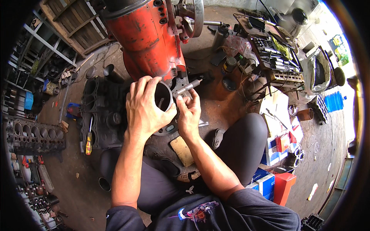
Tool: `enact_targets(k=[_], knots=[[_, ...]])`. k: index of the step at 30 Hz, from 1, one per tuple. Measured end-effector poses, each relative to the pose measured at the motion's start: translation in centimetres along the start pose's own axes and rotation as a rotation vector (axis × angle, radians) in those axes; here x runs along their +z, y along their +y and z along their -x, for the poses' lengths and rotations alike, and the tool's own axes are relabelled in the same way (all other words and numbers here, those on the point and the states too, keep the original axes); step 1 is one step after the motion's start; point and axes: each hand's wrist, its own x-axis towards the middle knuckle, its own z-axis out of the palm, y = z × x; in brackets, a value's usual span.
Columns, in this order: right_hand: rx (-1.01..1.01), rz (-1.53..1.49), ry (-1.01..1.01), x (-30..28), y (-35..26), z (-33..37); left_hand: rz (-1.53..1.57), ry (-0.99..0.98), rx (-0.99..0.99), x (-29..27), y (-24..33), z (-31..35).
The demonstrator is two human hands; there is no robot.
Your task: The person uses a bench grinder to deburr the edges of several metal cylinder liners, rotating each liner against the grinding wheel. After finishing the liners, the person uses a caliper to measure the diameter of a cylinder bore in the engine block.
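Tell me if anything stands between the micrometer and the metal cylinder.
Nothing visible does: the micrometer in the right hand sits at the rim of the metal cylinder, while the left hand grips the cylinder's left side.

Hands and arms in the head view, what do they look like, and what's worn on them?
The left hand and right hand are ungloved, with nothing seen on the wrists. Both forearms are bare, with no cables. The sleeves are short, loose and dark grey, belonging to a shirt with a colourful print.
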Motion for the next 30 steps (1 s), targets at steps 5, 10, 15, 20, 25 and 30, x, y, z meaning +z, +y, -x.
enact_targets(k=[5,10,15,20,25,30], knots=[[0.07,0.077,-0.03,0.3,-0.6,-1.5,-0.02,-0.01,0.001,-0.1,-0.1,0.1],[0.075,0.094,-0.034,0.3,-0.8,-1.6,-0.022,-0.008,-0.015,0.0,0.1,0.1],[0.031,0.026,0.039,-0.3,-0.3,1.0,-0.046,-0.008,-0.041,0.1,0.5,0.1],[-0.029,-0.019,0.061,-0.6,0.8,2.2,0.045,-0.087,-0.046,-1.3,0.0,-0.2],[-0.028,-0.007,0.065,-0.6,0.9,2.4,-0.073,-0.14,-0.215,-1.5,0.0,-0.3],[-0.05,-0.035,0.069,0.2,0.9,2.5,-0.014,-0.069,-0.031,-0.7,0.1,0.1]])
